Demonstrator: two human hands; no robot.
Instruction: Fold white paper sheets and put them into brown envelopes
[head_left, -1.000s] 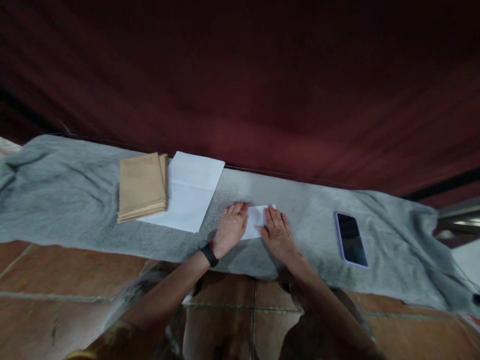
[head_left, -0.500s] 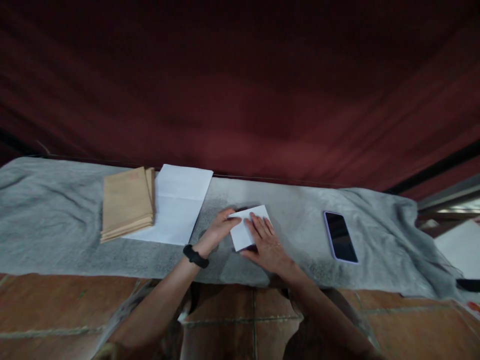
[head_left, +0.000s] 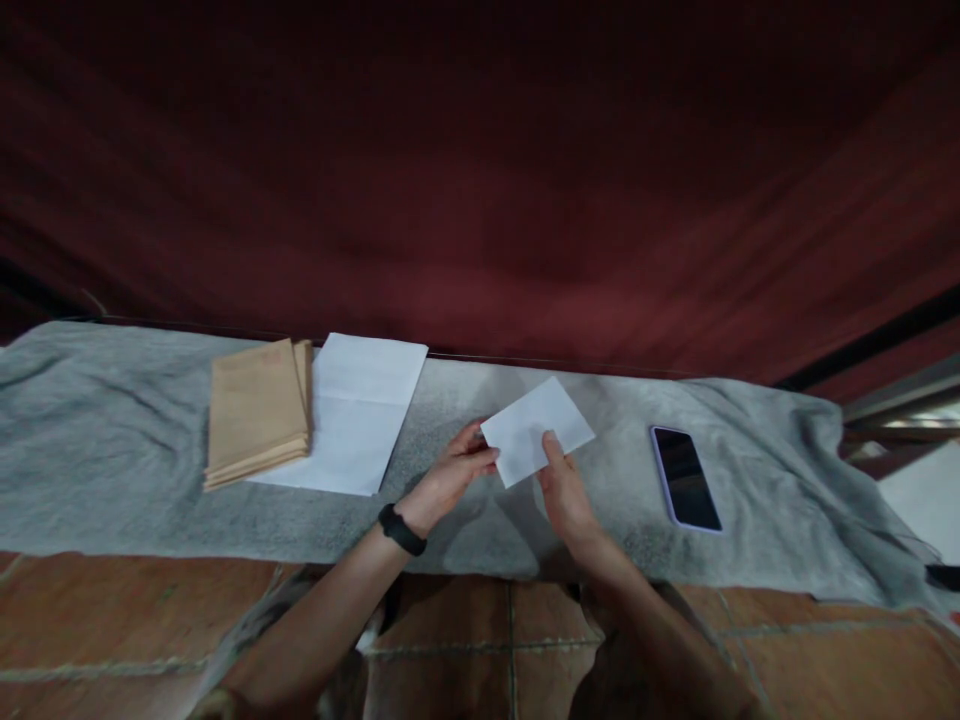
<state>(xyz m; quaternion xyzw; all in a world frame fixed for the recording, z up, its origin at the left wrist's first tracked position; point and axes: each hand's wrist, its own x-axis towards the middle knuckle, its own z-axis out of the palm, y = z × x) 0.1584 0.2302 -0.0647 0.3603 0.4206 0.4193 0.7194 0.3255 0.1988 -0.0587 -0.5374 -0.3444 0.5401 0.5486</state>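
Left hand (head_left: 450, 480) and right hand (head_left: 565, 495) pinched a small rectangular white paper (head_left: 526, 428), prob folded already. Big white paper sheet (head_left: 364, 425), centre-left, lay untouched.

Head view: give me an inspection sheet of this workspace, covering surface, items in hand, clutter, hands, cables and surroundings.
Surface: grey cloth, wrinkled toward both ends.
Items in hand: small white paper, held by both hands.
Clutter: brown paper stack on the left, partly over larger white sheets; phone lying screen up on the right, apart from the hands.
Left hand: grip at the paper's left side; dark wristband on the wrist.
Right hand: grip on the near edge, thumb on top.
Cables: nothing certain; the far right is too blurred to tell.
Surroundings: dark red backdrop beyond the cloth, reddish tiled floor below.
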